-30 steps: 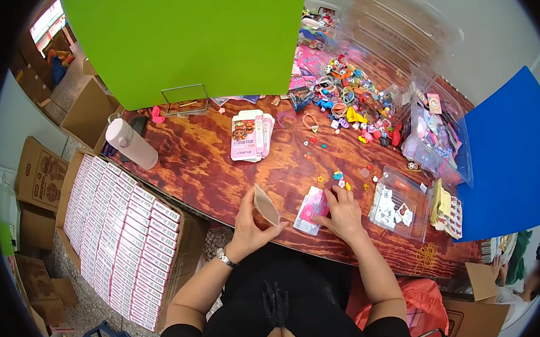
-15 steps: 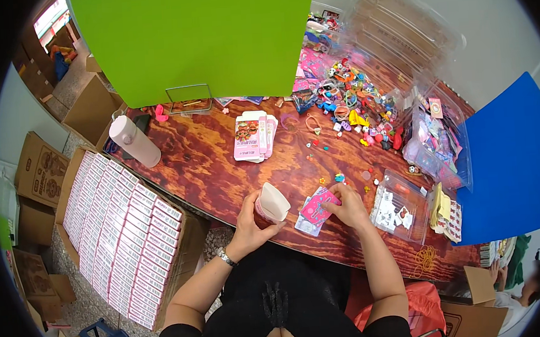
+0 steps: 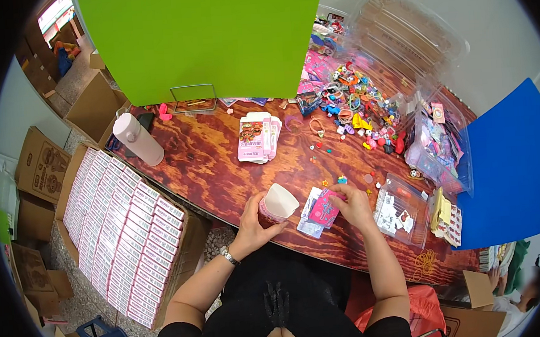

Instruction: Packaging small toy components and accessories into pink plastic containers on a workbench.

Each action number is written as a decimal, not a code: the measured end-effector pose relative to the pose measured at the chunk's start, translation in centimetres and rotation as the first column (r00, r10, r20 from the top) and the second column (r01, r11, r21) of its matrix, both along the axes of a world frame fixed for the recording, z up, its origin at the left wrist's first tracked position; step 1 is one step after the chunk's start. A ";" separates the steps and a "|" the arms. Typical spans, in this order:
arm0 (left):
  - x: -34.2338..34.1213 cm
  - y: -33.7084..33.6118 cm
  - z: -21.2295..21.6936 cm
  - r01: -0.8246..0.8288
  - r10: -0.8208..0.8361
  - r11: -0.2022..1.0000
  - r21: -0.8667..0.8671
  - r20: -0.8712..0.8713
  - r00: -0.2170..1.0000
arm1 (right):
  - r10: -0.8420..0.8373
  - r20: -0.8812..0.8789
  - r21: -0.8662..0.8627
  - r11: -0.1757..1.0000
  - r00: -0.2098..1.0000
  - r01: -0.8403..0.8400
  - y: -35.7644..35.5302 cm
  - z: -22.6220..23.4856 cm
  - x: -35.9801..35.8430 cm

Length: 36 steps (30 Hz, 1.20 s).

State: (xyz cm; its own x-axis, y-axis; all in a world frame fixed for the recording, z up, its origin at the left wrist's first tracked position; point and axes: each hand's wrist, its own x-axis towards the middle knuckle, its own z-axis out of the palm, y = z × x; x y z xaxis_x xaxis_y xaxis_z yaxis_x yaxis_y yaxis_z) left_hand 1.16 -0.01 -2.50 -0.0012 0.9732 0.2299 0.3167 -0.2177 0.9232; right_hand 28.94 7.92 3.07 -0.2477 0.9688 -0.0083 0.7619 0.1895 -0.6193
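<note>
My left hand is wrapped round a small pink carton, held upright near the table's front edge. The carton's top gapes, and its white inner flap stands up. To the right, my right hand pinches a flat pink packet with a printed pattern. That packet overlaps some pale, silvery flat packets lying on the table. Farther back is a small stack of flattened pink and white cartons.
A heap of small colourful trinkets covers the back right. Clear plastic bins stand right, beside a blue panel. A pale pink bottle stands left. A large box of packed cartons sits left of the table.
The pink packet has turned and slid slightly right in my right hand, baring more of the pale packets beneath. My left hand and the carton are slightly farther right. The whole view has shifted a little.
</note>
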 end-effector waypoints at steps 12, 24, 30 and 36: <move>-0.1 -0.1 0.6 -0.043 0.050 0.996 0.076 -0.088 0.995 | -0.051 -0.616 -0.090 0.996 0.786 -0.006 -1.5 3.6 0.1; 0.9 -0.4 2.5 -0.056 0.132 0.958 0.281 -0.258 0.957 | 0.238 -0.193 0.584 0.808 0.952 -0.084 -4.5 4.4 -7.2; 1.7 -0.7 2.4 -0.033 0.113 0.962 0.270 -0.283 0.952 | 0.280 0.099 0.691 0.672 0.955 -0.268 -4.9 2.8 -7.7; 1.5 -0.2 1.4 -0.040 0.113 0.973 0.226 -0.317 0.942 | 0.326 -0.003 0.593 0.762 0.945 -0.261 -3.3 3.8 -4.4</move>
State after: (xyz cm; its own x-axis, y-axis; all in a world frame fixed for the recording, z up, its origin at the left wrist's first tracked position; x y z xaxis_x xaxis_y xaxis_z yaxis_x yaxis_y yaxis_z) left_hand 2.69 -0.26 -1.14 0.0363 0.9009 0.4325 0.6154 -0.3611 0.7006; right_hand 24.52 4.61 6.85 -0.4888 0.6621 0.5680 0.5499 0.7393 -0.3886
